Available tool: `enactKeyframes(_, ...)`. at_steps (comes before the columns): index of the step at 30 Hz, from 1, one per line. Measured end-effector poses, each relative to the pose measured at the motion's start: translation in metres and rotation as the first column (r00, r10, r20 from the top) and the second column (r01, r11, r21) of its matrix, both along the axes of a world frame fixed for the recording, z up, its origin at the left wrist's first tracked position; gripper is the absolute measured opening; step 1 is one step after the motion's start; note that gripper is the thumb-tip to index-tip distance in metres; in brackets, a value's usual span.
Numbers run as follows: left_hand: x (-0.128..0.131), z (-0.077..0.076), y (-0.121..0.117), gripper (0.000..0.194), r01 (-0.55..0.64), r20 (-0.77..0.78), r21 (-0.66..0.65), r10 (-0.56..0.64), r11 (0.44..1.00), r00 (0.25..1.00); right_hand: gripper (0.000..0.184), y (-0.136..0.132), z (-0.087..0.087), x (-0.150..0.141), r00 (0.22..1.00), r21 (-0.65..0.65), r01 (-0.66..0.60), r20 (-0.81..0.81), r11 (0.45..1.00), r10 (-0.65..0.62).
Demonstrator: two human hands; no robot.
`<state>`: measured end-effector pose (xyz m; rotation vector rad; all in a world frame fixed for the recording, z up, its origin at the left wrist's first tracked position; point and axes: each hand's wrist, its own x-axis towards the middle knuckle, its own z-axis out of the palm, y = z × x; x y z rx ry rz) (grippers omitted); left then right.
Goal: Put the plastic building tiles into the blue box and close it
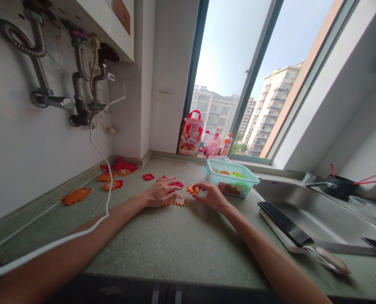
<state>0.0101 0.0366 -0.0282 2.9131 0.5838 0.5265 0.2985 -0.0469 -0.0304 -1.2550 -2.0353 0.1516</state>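
Note:
Between the thumb and fingers of my right hand (211, 195) is an orange gear-shaped piece (192, 189), held just over the countertop. My left hand (162, 192) lies palm down with its fingers stretched over several red and orange toothed pieces, partly hiding them. A red piece (177, 184) shows beyond its fingertips. Beside those fingers an orange gear piece (180, 200) with a white printed square lies on the counter. Right of my right hand stands a mint-green plastic tub (232, 177) with more orange and green pieces inside.
Loose orange pieces (77, 196) and red pieces (124, 164) lie along the left wall. A white cable (107, 202) hangs across my left forearm. On the right, a phone (284, 221) rests by the sink (297, 207). Bottles (213, 145) and a red box (190, 137) stand by the window.

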Motion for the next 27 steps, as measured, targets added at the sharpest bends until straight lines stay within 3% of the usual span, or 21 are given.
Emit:
enactKeyframes(3,-0.003,-0.001,0.007,0.048,-0.124,0.063,0.031,0.122,0.992,0.991,0.029,-0.004,-0.001,-0.018,0.999,0.045,-0.019,-0.028,0.999,0.020)
enactKeyframes(8,-0.017,-0.003,0.025,0.044,-0.288,0.080,0.132,0.279,0.949,0.957,0.024,-0.006,-0.015,-0.048,0.983,-0.034,-0.065,0.170,0.997,0.069)
enactKeyframes(13,-0.030,-0.004,0.043,0.041,-0.448,0.043,0.156,0.447,0.880,0.894,0.026,-0.003,-0.023,-0.051,0.982,-0.061,-0.021,0.186,0.998,0.032)
enactKeyframes(17,-0.062,0.004,0.065,0.048,-0.634,0.038,0.101,0.634,0.767,0.773,0.022,-0.003,-0.015,-0.051,0.986,-0.005,-0.030,0.164,1.000,0.031)
enactKeyframes(22,-0.134,0.004,0.089,0.076,-0.863,0.008,-0.027,0.863,0.504,0.504,0.024,-0.007,0.007,-0.074,0.979,0.155,-0.190,0.107,0.970,0.175)
enactKeyframes(24,-0.154,-0.002,0.093,0.085,-0.880,-0.067,-0.098,0.879,0.465,0.472,0.024,-0.006,0.005,-0.087,0.977,0.146,-0.205,0.088,0.968,0.193)
enactKeyframes(27,-0.160,-0.010,0.093,0.087,-0.883,-0.118,-0.133,0.878,0.449,0.464,0.025,-0.004,-0.007,-0.098,0.956,0.027,-0.259,0.150,0.965,0.252)
